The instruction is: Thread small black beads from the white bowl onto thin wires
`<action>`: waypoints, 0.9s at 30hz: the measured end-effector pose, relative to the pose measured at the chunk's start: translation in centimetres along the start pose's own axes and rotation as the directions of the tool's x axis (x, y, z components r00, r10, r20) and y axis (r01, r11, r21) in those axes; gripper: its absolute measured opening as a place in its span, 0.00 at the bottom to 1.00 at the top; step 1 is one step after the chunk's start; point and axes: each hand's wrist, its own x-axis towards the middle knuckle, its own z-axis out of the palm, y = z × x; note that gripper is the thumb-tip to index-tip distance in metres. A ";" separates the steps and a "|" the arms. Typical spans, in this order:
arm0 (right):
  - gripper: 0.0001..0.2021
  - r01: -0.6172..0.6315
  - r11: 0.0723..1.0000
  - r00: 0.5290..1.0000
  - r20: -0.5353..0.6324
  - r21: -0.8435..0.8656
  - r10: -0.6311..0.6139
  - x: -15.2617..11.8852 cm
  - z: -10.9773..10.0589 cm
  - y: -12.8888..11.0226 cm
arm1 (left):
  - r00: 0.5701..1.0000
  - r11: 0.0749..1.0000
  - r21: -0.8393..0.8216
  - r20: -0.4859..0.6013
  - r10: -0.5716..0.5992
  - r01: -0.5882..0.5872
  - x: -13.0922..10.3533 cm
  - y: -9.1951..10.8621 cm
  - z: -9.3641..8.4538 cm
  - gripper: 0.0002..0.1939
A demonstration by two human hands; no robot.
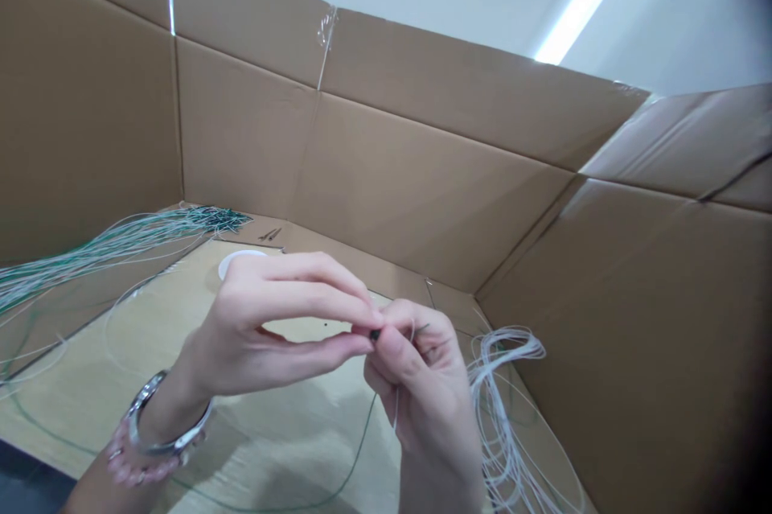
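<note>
My left hand (pixel 283 321) comes in from the left, its thumb and fingertips pinched at a small black piece (pixel 375 335). Against it, my right hand (pixel 425 373) is closed, with its thumb and index finger pressed together right beside that piece. A thin white wire (pixel 396 409) runs out below the right fingers, and a green wire (pixel 369 417) hangs from the same hand and curves down across the board. The exact join between piece and wires is hidden by the fingertips.
Cardboard walls (pixel 392 176) surround the pale work board (pixel 199 353). A bundle of green and white wires (pixel 121 244) lies at the left, a coil of white wires (pixel 500 409) at the right. Behind my left hand is a white round item (pixel 238 259); small metal pieces (pixel 269 235) lie farther back.
</note>
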 end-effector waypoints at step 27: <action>0.11 0.032 0.991 0.999 0.037 0.127 -0.037 0.2 0.3 0.4 | 0.999 0.995 -0.095 -0.043 0.009 -0.013 0.0 0.2 0.3 0.07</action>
